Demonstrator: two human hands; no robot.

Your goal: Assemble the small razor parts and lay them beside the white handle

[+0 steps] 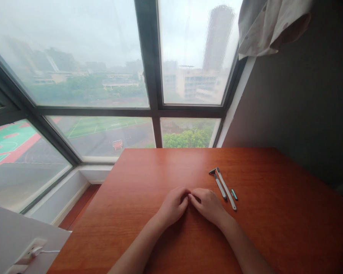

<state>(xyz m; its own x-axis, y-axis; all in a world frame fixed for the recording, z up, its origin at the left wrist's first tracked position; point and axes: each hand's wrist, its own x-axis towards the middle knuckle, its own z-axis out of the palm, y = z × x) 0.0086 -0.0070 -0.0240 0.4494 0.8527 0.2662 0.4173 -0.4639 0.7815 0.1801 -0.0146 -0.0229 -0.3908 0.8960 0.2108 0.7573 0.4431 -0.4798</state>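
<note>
My left hand rests on the brown table with its fingers curled inward and the thumb bent. My right hand lies beside it in the same curled pose, and the fingertips of both hands meet in the middle. Nothing shows in either hand. Just beyond my right hand lies a razor with a grey handle and dark head. Alongside it is a long grey toothbrush, its bristles hard to make out. Farther right is a small green and dark cylinder that looks like a battery.
The wooden table reaches to the large window, whose dark frame stands behind it. A dark wall is on the right, with hanging cloth above. A socket with a white plug sits at lower left.
</note>
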